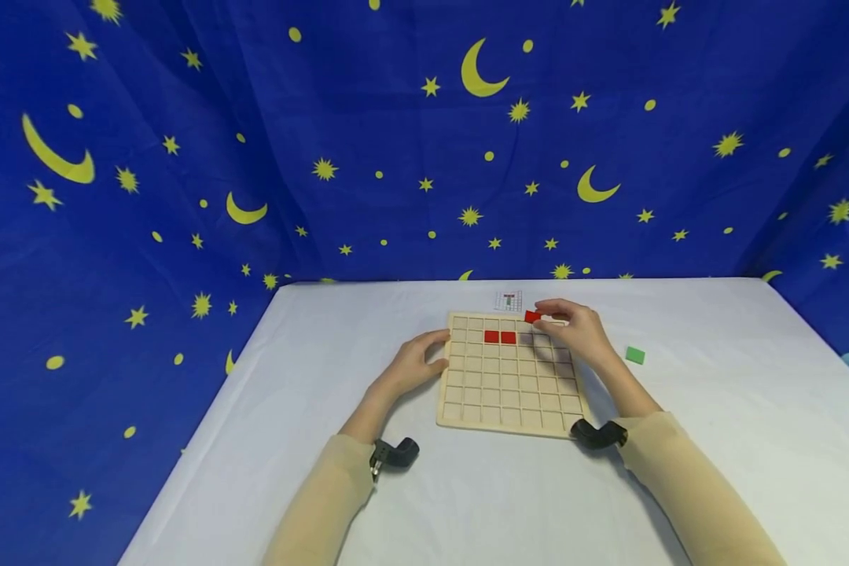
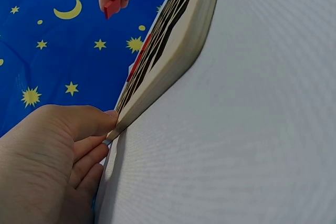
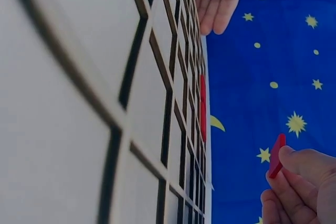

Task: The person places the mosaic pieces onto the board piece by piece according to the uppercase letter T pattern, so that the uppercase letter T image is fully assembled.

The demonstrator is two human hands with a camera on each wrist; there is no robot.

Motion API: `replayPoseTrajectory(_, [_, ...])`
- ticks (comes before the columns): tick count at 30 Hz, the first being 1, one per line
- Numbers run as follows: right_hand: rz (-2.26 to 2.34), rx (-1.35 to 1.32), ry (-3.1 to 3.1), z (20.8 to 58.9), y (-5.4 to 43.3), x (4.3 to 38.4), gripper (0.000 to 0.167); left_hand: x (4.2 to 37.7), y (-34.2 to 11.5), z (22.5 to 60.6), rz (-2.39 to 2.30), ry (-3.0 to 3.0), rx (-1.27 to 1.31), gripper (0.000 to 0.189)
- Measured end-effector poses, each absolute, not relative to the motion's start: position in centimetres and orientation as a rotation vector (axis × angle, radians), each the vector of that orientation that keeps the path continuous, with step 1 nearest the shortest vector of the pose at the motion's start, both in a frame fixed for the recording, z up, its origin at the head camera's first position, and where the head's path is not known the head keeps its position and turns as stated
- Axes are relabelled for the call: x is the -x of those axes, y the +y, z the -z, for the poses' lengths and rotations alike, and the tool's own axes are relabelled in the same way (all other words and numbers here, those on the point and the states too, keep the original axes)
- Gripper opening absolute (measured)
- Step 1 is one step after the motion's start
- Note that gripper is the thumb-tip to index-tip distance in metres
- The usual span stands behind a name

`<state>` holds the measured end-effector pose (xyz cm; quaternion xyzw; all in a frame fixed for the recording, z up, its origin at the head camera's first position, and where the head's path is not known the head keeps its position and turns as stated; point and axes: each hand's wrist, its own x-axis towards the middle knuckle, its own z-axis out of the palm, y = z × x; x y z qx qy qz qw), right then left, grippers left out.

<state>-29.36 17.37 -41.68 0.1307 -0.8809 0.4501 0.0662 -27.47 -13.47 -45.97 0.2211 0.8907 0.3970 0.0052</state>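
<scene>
Right hand [image 1: 576, 328] pinches a small flat red square tile [image 1: 533, 317] above the far edge of a pale wooden grid board [image 1: 495, 428].

The tile sits between thumb and fingers, tilted and clear of the board, with no clear long axis. From those fingertips, two matching red tiles, a left one [image 1: 491, 336] and a right one [image 1: 509, 337], lie leftward and slightly nearer the body, side by side in neighbouring cells; the right hand is nearer to this pair than the left hand [image 1: 410, 364], which rests with relaxed fingers against the board's left edge. A small printed grid card [image 1: 509, 301] lies left of and beyond the right fingertips; a green square tile [image 1: 635, 355] lies to that hand's right.
</scene>
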Motion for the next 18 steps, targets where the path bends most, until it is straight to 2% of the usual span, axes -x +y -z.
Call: replayPoseTrajectory(18, [-1.371,-0.418,-2.729,43.7,17.2,30.1,0.036,27.5,-13.5,46.1,-1.238,2.806,-0.713,0.053])
